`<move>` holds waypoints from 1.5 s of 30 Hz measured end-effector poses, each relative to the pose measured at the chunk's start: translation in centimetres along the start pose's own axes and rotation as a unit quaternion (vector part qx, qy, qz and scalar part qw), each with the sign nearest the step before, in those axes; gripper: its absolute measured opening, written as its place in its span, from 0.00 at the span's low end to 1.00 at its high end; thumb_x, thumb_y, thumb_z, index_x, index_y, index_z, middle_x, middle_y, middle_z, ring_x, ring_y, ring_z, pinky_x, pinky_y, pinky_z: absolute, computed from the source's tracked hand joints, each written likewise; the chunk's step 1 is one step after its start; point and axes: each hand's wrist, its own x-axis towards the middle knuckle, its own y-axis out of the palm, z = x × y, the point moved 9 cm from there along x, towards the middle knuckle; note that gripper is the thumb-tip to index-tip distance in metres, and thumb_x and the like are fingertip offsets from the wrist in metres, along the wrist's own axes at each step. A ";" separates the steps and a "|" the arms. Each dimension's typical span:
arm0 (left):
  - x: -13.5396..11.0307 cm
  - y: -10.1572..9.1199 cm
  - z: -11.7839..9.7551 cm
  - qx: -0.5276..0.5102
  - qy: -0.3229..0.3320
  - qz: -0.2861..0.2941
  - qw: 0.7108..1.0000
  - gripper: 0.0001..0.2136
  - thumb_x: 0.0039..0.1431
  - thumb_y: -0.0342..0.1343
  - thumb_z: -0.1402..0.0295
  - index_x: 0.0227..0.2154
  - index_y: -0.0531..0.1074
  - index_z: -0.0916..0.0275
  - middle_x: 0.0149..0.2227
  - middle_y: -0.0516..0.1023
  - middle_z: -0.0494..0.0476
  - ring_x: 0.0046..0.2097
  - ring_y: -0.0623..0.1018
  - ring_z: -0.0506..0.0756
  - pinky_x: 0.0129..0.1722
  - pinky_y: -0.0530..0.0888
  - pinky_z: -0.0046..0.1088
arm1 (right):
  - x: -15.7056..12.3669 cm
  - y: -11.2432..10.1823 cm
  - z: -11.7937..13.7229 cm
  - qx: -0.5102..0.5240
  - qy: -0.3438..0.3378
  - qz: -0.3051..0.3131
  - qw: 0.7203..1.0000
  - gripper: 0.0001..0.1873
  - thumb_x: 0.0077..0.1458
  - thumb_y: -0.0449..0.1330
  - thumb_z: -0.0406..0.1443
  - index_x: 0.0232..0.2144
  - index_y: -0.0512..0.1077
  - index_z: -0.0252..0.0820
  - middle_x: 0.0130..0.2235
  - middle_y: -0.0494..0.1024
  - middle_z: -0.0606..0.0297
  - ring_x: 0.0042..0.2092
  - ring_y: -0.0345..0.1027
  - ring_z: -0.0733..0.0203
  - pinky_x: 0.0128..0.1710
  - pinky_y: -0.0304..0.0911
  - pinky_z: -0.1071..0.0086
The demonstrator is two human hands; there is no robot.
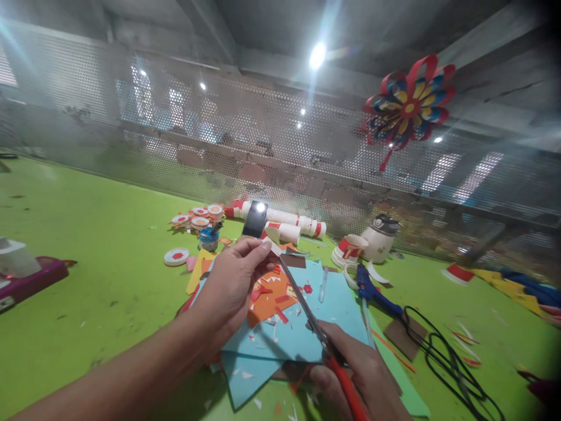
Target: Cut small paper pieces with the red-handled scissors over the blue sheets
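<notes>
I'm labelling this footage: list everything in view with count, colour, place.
Table: 1, green, beneath
Mesh: 1, grey, behind
Lights: several, white, background
Flower ornament: 1, multicoloured, upper right
Discs: several, white-red, centre left
Pot: 1, blue, beside discs
Device: 1, dark, back centre
Tubes: several, white-red, back
Cup: 1, white-red, right
Container: 1, white, right
Glue gun: 1, blue, right
Cable: 1, black, right
Power strip: 1, purple, left
Paper sheets: several, mostly blue, centre
Scraps: many, mixed, scattered
Paper piece: 1, white, centre
Scissors: 1, red-handled, centre
Left grip: 1, bare, pinching paper piece
Right grip: 1, bare, holding scissors
</notes>
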 end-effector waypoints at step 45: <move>-0.5 0.1 -0.1 -0.006 0.016 -0.006 1.000 0.08 0.48 0.63 0.68 0.26 0.71 0.66 0.27 0.73 0.53 0.29 0.72 0.48 0.33 0.69 0.26 | -0.5 -0.7 0.8 -0.082 -0.063 -0.081 0.991 0.18 0.60 0.52 0.47 0.45 0.72 0.43 0.26 0.74 0.69 0.25 0.66 0.65 0.26 0.62 0.76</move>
